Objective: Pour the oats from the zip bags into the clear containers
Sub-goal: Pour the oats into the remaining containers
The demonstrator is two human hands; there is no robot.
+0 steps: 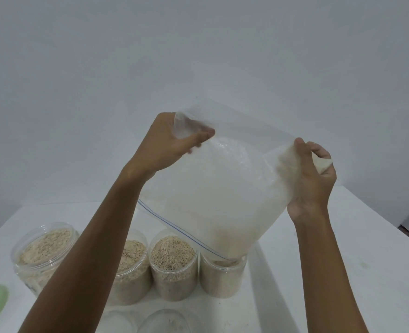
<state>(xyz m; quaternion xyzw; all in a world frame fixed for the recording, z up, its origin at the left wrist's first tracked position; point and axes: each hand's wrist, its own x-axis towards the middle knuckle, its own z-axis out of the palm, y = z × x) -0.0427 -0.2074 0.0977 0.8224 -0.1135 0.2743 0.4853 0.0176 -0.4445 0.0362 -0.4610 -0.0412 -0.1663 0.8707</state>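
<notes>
Above tabletop's near edge, left hand and right hand each pinch bottom corner of upended zip bag, mouth inside rightmost container. Best practice, likely: keep mouth seated, shake gently, watch fill level.

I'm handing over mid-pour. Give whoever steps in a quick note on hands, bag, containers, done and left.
Left hand and right hand each grip a bottom corner of the upturned zip bag.
Bag mouth sits in the rightmost container; few oats remain in the bag.
Done: three other containers, far left, second and third, hold oats.
Left: shake out the remainder, lift the bag away.
</notes>
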